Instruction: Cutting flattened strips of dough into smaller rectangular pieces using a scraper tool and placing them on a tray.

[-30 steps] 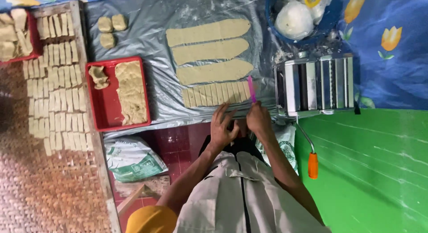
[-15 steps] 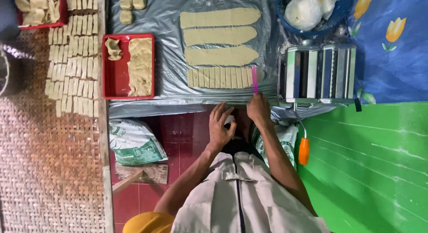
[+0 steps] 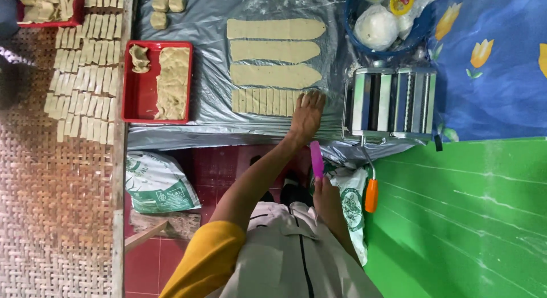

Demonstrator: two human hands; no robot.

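Head view | left hand [image 3: 306, 117] on cut dough strips [image 3: 268, 101] | right hand [image 3: 326, 196] grips pink cutter [image 3: 316, 159]

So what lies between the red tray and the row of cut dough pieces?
In the head view, only bare grey plastic sheet separates the red tray from the cut dough pieces, which the left hand touches.

— What is lying under everything here?

— A red tiled floor [image 3: 219, 161] is showing in the middle. A grey plastic sheet [image 3: 208, 93] is covering the part above it.

— And at the sides?

— A woven bamboo mat [image 3: 57, 207] is filling the left side. On the right, a green mat [image 3: 456, 218] is meeting a blue cloth with tulip flowers [image 3: 496, 76]. Soft, even light is falling everywhere.
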